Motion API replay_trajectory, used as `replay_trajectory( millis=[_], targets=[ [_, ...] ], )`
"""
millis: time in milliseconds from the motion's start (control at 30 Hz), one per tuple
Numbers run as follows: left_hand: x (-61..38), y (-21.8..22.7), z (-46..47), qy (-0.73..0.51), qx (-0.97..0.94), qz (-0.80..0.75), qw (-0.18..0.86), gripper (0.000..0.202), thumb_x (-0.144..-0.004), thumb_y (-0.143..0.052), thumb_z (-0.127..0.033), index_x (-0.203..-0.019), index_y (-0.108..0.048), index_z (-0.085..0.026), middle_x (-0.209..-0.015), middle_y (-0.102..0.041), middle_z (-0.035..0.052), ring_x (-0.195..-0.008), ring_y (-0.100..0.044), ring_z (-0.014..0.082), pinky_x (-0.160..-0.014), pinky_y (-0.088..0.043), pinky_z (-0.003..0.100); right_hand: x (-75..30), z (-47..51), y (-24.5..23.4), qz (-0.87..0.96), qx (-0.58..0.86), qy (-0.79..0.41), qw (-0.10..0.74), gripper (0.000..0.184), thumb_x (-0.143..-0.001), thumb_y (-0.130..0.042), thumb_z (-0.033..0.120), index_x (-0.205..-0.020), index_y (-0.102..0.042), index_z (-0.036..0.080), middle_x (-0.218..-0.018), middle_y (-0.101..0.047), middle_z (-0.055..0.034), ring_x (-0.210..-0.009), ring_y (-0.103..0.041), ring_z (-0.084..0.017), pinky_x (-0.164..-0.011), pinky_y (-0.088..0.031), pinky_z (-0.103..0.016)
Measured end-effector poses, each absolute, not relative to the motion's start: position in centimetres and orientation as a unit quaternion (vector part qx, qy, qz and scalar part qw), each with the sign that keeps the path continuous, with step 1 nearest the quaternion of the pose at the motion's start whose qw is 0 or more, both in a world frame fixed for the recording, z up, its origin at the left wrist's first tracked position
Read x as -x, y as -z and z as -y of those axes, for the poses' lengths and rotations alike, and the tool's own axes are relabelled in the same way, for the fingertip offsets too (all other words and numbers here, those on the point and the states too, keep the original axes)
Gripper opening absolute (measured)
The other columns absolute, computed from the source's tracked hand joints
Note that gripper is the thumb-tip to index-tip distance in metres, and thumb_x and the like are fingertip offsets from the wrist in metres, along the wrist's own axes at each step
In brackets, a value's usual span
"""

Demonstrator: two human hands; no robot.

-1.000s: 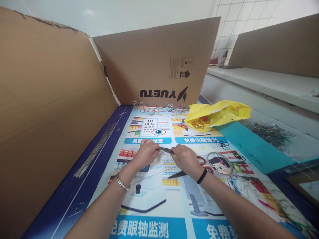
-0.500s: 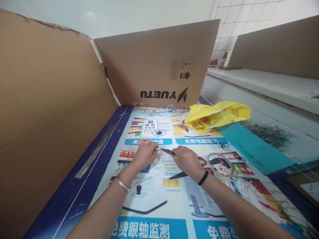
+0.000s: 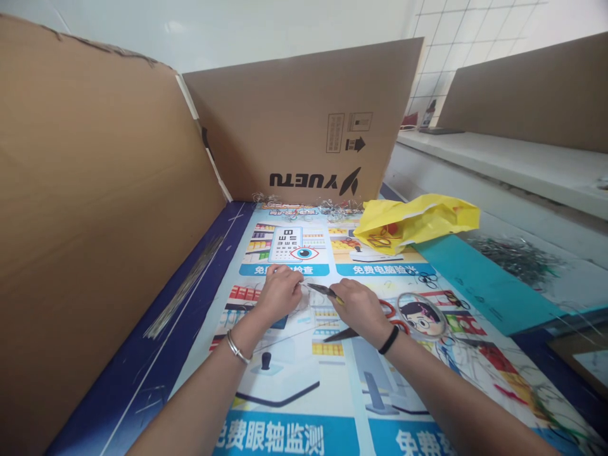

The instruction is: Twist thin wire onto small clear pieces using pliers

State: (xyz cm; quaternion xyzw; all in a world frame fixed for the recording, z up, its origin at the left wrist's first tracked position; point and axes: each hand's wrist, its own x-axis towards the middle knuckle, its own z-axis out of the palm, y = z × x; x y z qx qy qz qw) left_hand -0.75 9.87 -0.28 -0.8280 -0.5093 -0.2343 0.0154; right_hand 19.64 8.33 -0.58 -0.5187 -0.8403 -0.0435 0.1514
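My right hand [image 3: 361,305] is closed round a pair of pliers [image 3: 322,289] with yellow-and-dark handles, their pointed jaws aimed left. My left hand [image 3: 281,292] pinches a thin wire [image 3: 304,283], and the plier tips are at or very near its end; contact is too small to tell. A faint loop of the wire seems to hang below the fingers. Orange-handled scissors [image 3: 342,334] lie on the printed sheet, partly under my right wrist. Beside them is a round coil of clear wire [image 3: 444,323].
A yellow bag [image 3: 441,218] lies open at the back right, beside a turquoise board [image 3: 489,291] and a heap of wire pieces [image 3: 513,259]. Straight wires [image 3: 183,291] lie at left. Cardboard panels [image 3: 299,120] stand behind and left. Wire scraps [image 3: 332,208] line the back edge.
Both hands hold nearly the same pose, with the pliers at the wire. The whole view has shifted very slightly.
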Motion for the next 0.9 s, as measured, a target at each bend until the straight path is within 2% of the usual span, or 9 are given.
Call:
replay_trajectory(
  millis=[333,900],
  targets=[
    [0.49,0.41,-9.8,0.263,0.817,0.514,0.006,0.013,-0.071,-0.047,-0.011,-0.071,-0.057,-0.021,-0.073,-0.056,0.0026,-0.083,-0.047,0.0197,-0.079,-0.033,0.036,-19.59,-8.31,0.69,0.84,0.518,0.044,0.154,0.016,-0.085,-0.045,0.027,-0.083,-0.059,0.02,-0.079,-0.058,-0.0023,-0.075,-0.051,-0.013,-0.064,-0.031,-0.024],
    [-0.07,0.73,-9.57,0.241,0.835,0.495,0.002,0.012,-0.073,-0.049,-0.012,-0.075,-0.056,-0.021,-0.072,-0.057,0.0021,-0.083,-0.049,0.0194,-0.085,-0.033,0.037,-19.6,-8.28,0.53,0.839,0.521,0.04,0.152,0.019,-0.087,-0.044,0.03,-0.084,-0.06,0.02,-0.08,-0.058,-0.0026,-0.077,-0.051,-0.014,-0.066,-0.031,-0.025]
  ],
)
